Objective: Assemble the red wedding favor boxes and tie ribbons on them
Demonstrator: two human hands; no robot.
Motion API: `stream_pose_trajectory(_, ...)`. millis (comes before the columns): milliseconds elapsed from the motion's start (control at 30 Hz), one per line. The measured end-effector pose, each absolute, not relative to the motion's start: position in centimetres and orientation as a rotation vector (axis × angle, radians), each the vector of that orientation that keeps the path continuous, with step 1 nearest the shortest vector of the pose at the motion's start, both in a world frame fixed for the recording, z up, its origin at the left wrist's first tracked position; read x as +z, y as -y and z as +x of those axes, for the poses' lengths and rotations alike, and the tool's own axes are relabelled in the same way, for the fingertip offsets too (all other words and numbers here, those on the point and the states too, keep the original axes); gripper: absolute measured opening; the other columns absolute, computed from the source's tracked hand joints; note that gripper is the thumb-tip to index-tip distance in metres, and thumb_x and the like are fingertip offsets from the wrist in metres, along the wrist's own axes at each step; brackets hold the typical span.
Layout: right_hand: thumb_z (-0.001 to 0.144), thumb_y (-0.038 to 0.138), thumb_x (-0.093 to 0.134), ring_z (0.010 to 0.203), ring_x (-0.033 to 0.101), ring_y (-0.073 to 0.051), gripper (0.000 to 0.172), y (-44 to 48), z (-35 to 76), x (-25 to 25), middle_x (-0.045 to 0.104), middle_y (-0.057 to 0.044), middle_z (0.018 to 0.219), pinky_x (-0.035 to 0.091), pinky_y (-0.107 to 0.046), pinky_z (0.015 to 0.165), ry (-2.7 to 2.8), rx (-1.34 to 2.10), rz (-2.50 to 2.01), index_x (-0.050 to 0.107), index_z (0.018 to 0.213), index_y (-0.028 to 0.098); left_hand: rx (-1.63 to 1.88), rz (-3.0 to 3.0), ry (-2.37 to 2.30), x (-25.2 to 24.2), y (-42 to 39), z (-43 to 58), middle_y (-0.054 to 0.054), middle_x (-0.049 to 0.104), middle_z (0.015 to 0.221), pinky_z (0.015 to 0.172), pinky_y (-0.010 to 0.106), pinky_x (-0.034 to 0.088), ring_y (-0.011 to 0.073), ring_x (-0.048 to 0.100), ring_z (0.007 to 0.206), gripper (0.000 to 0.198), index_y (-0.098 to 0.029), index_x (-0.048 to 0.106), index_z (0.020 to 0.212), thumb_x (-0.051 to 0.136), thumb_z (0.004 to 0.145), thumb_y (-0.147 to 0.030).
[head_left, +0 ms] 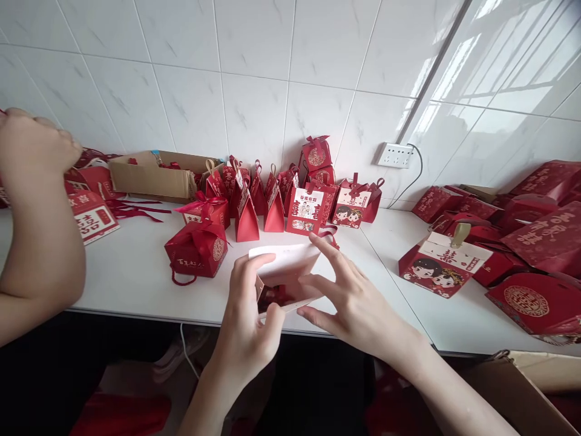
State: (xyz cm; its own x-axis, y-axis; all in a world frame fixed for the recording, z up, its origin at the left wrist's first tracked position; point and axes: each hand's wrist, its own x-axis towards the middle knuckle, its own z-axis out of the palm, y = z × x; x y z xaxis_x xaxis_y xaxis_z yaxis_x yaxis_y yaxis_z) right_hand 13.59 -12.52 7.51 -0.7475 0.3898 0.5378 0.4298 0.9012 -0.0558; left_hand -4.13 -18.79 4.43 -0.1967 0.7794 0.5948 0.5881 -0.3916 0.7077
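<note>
My left hand point(247, 315) and my right hand point(349, 297) hold a small paper gift box point(285, 266), white inside and red outside, above the near edge of the white table point(131, 272). The left thumb and fingers pinch its left side. The right fingers press along its right flap. The box is open toward me and something red shows inside. A red cube-shaped gift box with a ribbon point(197, 249) stands just left of my hands.
Another person's arm and closed hand point(34, 181) are at the far left. Several finished red gift boxes point(272, 197) line the tiled wall beside a cardboard box point(154, 172). Flat red boxes point(521, 242) pile up at right. A wall socket point(394, 155) is behind.
</note>
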Motion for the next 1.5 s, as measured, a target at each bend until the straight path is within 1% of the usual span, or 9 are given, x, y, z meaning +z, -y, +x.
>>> stream_pose_trajectory(233, 0.087, 0.033, 0.06, 0.137, 0.033, -0.031, 0.069, 12.3, 14.1, 6.2, 0.026, -0.022, 0.148, 0.052, -0.047, 0.095, 2.374, 0.142, -0.636, 0.023, 0.143, 0.019, 1.603, 1.893, -1.542, 4.6, 19.5, -4.4, 0.006, 0.051, 0.109, 0.076, 0.029, 0.049, 0.0188, 0.053, 0.096, 0.042, -0.022, 0.048, 0.116, 0.041, 0.076, -0.011)
stream_pose_trajectory(367, 0.085, 0.029, 0.062, 0.124, 0.051, -0.027, 0.082, 12.8, 14.4, 5.2, 0.049, -0.018, 0.135, 0.051, -0.045, 0.095, 2.335, 0.367, -0.591, 0.009, 0.147, 0.023, 1.637, 1.936, -1.432, 3.3, 20.1, -4.8, 0.009, 0.051, 0.112, 0.079, 0.032, 0.052, 0.0224, 0.053, 0.107, 0.037, -0.024, 0.05, 0.116, 0.041, 0.082, -0.012)
stream_pose_trajectory(533, 0.085, 0.023, 0.064, 0.094, 0.067, -0.019, 0.064, 13.0, 14.4, 4.3, 0.067, -0.007, 0.107, 0.056, -0.032, 0.084, 2.141, 0.586, -0.607, 0.029, 0.14, 0.025, 1.896, 1.962, -1.145, 0.7, 19.9, -5.1, 0.011, 0.054, 0.114, 0.083, 0.035, 0.054, 0.0227, 0.056, 0.108, 0.037, -0.023, 0.047, 0.121, 0.049, 0.085, -0.014)
stream_pose_trajectory(667, 0.083, 0.032, 0.066, 0.075, 0.065, -0.016, 0.015, 12.2, 13.5, 3.7, 0.068, -0.003, 0.085, 0.054, -0.025, 0.065, 1.975, 0.709, -0.762, 0.061, 0.091, 0.02, 2.042, 1.747, -1.275, 0.5, 18.5, -4.6, 0.004, 0.062, 0.094, 0.068, 0.023, 0.054, 0.0135, 0.064, 0.083, 0.047, -0.023, 0.04, 0.128, 0.055, 0.085, -0.012)
stream_pose_trajectory(733, 0.085, 0.035, 0.063, 0.068, 0.061, -0.014, 0.018, 11.8, 12.9, 3.4, 0.064, -0.001, 0.075, 0.051, -0.023, 0.059, 1.905, 0.824, -0.772, 0.06, 0.078, 0.019, 1.98, 1.675, -1.404, 0.7, 17.6, -4.3, 0.002, 0.062, 0.085, 0.06, 0.019, 0.051, 0.0111, 0.063, 0.073, 0.028, -0.02, 0.05, 0.115, 0.054, 0.087, -0.018)
stream_pose_trajectory(867, 0.088, 0.034, 0.056, 0.066, 0.059, -0.013, 0.015, 11.4, 12.0, 2.5, 0.064, -0.002, 0.083, 0.048, -0.023, 0.054, 1.791, 0.937, -0.687, 0.058, 0.097, 0.021, 2.105, 1.784, -1.368, 0.9, 16.2, -4.2, 0.002, 0.061, 0.083, 0.061, 0.021, 0.049, 0.0123, 0.061, 0.076, 0.003, -0.019, 0.054, 0.089, 0.051, 0.088, -0.019)
stream_pose_trajectory(1133, 0.089, 0.043, 0.05, 0.087, 0.06, -0.019, 0.025, 11.9, 11.5, 2.2, 0.062, -0.005, 0.092, 0.049, -0.031, 0.072, 1.743, 0.953, -0.458, 0.058, 0.095, 0.021, 2.135, 1.829, -1.134, -0.1, 16.0, -4.2, 0.005, 0.057, 0.088, 0.066, 0.028, 0.048, 0.0172, 0.058, 0.082, 0.015, -0.019, 0.054, 0.093, 0.047, 0.089, -0.032)
stream_pose_trajectory(1333, 0.09, 0.037, 0.055, 0.047, 0.033, -0.009, 0.016, 12.6, 9.9, 0.9, 0.039, 0.006, 0.06, 0.028, -0.022, 0.043, 1.548, 1.028, -0.697, 0.05, 0.094, 0.023, 2.246, 1.66, -1.391, -0.1, 15.9, -3.3, -0.001, 0.057, 0.078, 0.061, 0.021, 0.048, 0.0102, 0.058, 0.068, 0.016, -0.02, 0.053, 0.097, 0.06, 0.082, -0.017)
stream_pose_trajectory(1500, 0.089, 0.041, 0.054, 0.046, 0.027, -0.009, 0.02, 12.5, 9.6, 0.6, 0.032, 0.008, 0.057, 0.026, -0.022, 0.042, 1.513, 1.076, -0.734, 0.045, 0.092, 0.023, 1.887, 1.585, -1.489, 1.3, 16.0, -3.7, -0.003, 0.057, 0.065, 0.051, 0.018, 0.044, 0.0092, 0.055, 0.056, 0.011, -0.018, 0.057, 0.077, 0.063, 0.08, -0.027)
